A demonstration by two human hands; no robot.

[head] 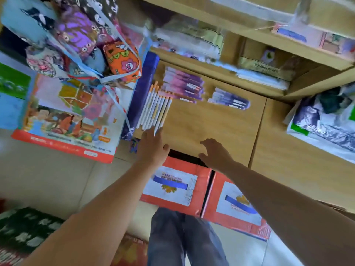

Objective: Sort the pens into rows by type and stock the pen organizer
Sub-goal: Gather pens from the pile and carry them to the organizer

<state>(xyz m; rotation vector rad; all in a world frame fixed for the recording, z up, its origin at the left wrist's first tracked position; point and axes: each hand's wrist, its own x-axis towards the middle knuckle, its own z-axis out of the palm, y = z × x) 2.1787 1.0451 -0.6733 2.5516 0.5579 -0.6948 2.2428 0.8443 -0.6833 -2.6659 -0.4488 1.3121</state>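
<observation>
Three groups of pens lie on the wooden counter [201, 129]. A row of white pens with orange ends [155, 108] is at the left. A stack of pink and purple pens [183, 84] sits behind it. A smaller row of clear purple pens [229, 98] lies to the right. My left hand [152, 145] reaches over the counter's front edge, its fingertips touching the near ends of the white pens. My right hand [215, 152] hovers over the front edge with its fingers spread and nothing in it. No pen organizer is recognisable.
A pile of patterned pouches [76, 41] and a colourful boxed set [67, 116] stand left of the counter. Orange and white cartons [211, 194] sit on the floor below. Shelves with packets [192, 39] rise behind. A plastic bag [322, 120] lies at the right.
</observation>
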